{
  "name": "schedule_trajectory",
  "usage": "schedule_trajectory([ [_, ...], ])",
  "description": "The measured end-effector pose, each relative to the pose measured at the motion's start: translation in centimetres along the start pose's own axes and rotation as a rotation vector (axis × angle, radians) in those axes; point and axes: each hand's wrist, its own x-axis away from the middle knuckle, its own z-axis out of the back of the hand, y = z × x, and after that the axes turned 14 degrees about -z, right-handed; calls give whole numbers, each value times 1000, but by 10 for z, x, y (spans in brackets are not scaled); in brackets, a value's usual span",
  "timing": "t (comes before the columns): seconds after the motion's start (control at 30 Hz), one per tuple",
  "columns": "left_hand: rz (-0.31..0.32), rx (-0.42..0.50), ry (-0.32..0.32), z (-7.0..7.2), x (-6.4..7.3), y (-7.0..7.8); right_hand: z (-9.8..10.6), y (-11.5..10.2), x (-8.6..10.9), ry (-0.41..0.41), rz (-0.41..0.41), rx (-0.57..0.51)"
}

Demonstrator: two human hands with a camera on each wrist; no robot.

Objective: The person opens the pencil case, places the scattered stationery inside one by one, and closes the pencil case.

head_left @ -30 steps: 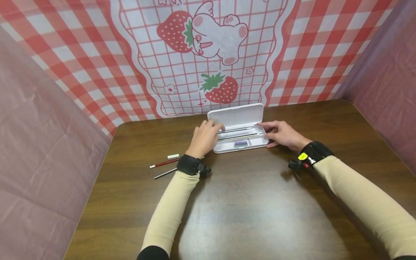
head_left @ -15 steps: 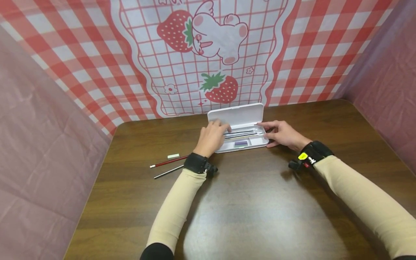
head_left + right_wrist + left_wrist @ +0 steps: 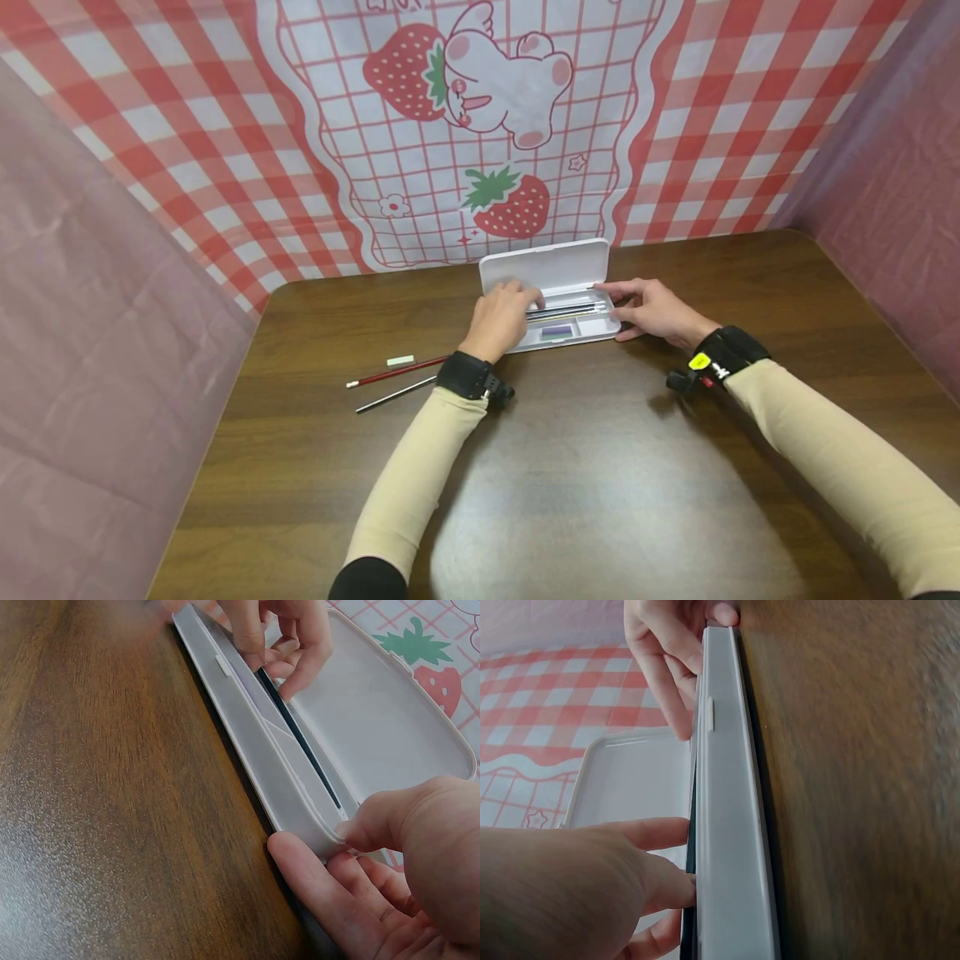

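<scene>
A white pencil case (image 3: 543, 268) lies with its lid raised at the back of the table. Inside it, dark pencils (image 3: 564, 312) lie lengthwise close together, and a purple-grey block (image 3: 557, 332) sits in a front compartment. My left hand (image 3: 497, 321) reaches into the left part of the case; in the right wrist view its thumb and fingers pinch a dark pencil (image 3: 304, 742). The left hand hides the pencils' left ends. At the right end, my right hand (image 3: 651, 313) grips the case, thumb at the rim (image 3: 346, 831) and fingers against the outside.
Left of the case, a red pencil (image 3: 397, 372) with a white end, a dark, shiny pencil-like stick (image 3: 396, 395) and a small pale green block (image 3: 401, 361) lie on the wooden table (image 3: 570, 467). A checkered strawberry cloth (image 3: 510, 204) hangs right behind the case.
My left hand has slid rightward along the inside of the case. The upper pencil has shifted toward the lower ones, closing the gap between them. My right hand has stayed in place.
</scene>
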Motion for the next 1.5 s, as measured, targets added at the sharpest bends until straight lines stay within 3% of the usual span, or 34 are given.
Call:
schedule_trajectory([
  [0.1, -7, 10, -28, 16, 4, 11, 0, -1, 0, -2, -7, -1],
  [0.23, -3, 55, -48, 22, 5, 15, 0, -1, 0, -5, -6, -4],
  [0.33, 2, 71, -43, 7, 0, 7, 0, -1, 0, -5, -2, -6],
  [0.47, 3, 78, 1, -28, -8, -12, 1, -1, 1, -5, 0, -6],
  [0.6, -3, 92, 13, -37, -10, -18, 1, 0, 1, -9, 1, -7],
  [0.67, -2, 84, 1, -31, -9, -15, 1, 0, 1, -10, -1, -10],
  [0.9, -2, 108, -5, 19, 5, 13, 1, -1, 1, -12, -3, -15],
  [0.97, 2, 106, 1, 16, 4, 12, 0, -2, 1, -14, -5, -15],
  [1.03, 5, 122, 15, 1, 0, 4, 0, -2, 1, -14, -7, -14],
  [1.17, 0, 119, 22, 2, 0, 4, 1, -2, 1, -11, -10, -10],
  [1.27, 4, 111, -10, 25, 5, 17, 1, -2, 0, -7, -8, -7],
  [1.3, -2, 106, 1, 17, 3, 12, 1, -2, 0, -7, -6, -7],
  [1.5, -23, 116, 27, 17, 4, 10, 2, -4, 0, -8, 2, -8],
])
